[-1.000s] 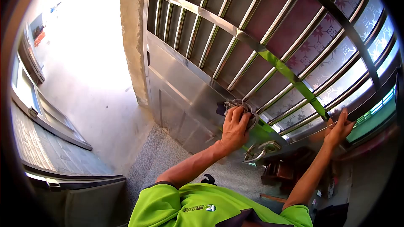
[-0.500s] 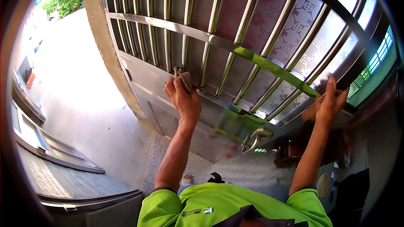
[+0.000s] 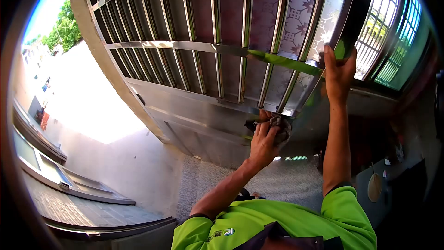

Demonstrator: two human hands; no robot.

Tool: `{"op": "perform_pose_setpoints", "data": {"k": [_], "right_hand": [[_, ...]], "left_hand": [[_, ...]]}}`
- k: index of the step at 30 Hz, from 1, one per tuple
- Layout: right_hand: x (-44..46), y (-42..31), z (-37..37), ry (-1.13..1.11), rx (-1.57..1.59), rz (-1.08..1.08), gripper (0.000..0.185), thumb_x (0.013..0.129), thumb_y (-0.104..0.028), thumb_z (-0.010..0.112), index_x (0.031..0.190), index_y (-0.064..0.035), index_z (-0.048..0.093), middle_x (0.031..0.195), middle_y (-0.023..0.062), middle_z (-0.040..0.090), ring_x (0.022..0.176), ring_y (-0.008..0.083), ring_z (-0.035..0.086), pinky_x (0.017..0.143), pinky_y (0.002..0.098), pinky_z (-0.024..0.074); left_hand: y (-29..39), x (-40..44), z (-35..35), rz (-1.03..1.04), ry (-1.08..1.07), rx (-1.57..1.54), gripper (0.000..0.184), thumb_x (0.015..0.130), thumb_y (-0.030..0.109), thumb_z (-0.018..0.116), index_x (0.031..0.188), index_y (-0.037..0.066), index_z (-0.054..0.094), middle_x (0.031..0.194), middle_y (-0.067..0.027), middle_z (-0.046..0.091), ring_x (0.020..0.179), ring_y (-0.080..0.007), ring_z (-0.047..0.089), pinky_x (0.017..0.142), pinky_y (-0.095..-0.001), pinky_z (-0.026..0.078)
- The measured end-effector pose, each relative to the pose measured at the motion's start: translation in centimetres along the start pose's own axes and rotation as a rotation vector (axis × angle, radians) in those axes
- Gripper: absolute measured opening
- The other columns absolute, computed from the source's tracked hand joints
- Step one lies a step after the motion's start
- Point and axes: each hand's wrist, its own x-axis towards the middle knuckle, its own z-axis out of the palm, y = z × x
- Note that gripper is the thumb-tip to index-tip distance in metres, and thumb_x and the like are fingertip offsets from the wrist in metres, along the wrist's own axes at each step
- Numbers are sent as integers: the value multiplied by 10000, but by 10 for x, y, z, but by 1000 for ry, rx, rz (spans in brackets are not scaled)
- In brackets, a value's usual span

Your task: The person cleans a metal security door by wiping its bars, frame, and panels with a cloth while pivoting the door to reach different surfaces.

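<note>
My left hand (image 3: 263, 144) is closed around a dark, crumpled cloth (image 3: 283, 129). It presses the cloth against the shiny metal door (image 3: 185, 115), just under the barred section and near the door's free edge. The door handle is not visible here; the hand and cloth cover that area. Higher up on the right, my right hand (image 3: 340, 76) grips the door's edge, its thumb on the front face and the other fingers partly hidden. Between the hands run polished vertical bars (image 3: 243, 81) and a horizontal rail (image 3: 185, 45), which mirrors the green shirt.
A concrete wall edge (image 3: 104, 65) borders the door's hinge side, with bright paved ground (image 3: 134, 162) beyond. Sliding window frames (image 3: 88, 190) lie at lower left. Behind the door's free edge is a barred window (image 3: 384, 28). A round fan-like object (image 3: 374, 187) hangs at lower right.
My left hand has moved right along the lower rail with the cloth, from the middle bars to near the free edge. My right hand still holds the edge, now higher in view.
</note>
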Motion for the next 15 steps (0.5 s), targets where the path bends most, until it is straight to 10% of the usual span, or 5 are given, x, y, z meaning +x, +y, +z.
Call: {"op": "perform_pose_setpoints", "data": {"k": [5,10,15], "right_hand": [[0,5,-4,-31,57,-13,296,928,-56,683,1159,-18,502,952,28,634,786,59,600,656,225,513],[1,3,-2,-20,129,-60,356,903,-41,700,1188,1,490,960,40,635,808,73,603,708,244,524],[5,14,-3,-32,82,-91,482,905,-106,716,1280,39,452,975,54,651,843,92,620,771,275,533]], "left_hand": [[-77,-9,-32,-716,442,-348,274,802,48,660,1063,14,584,1020,-136,576,930,-268,588,847,-377,481],[-97,23,-87,-736,782,-578,224,879,108,651,1050,1,553,1057,-104,570,875,-168,554,771,-290,467],[-31,57,-31,-269,627,337,376,775,-2,600,1148,16,561,1164,-157,529,1099,-322,511,940,-473,421]]}}
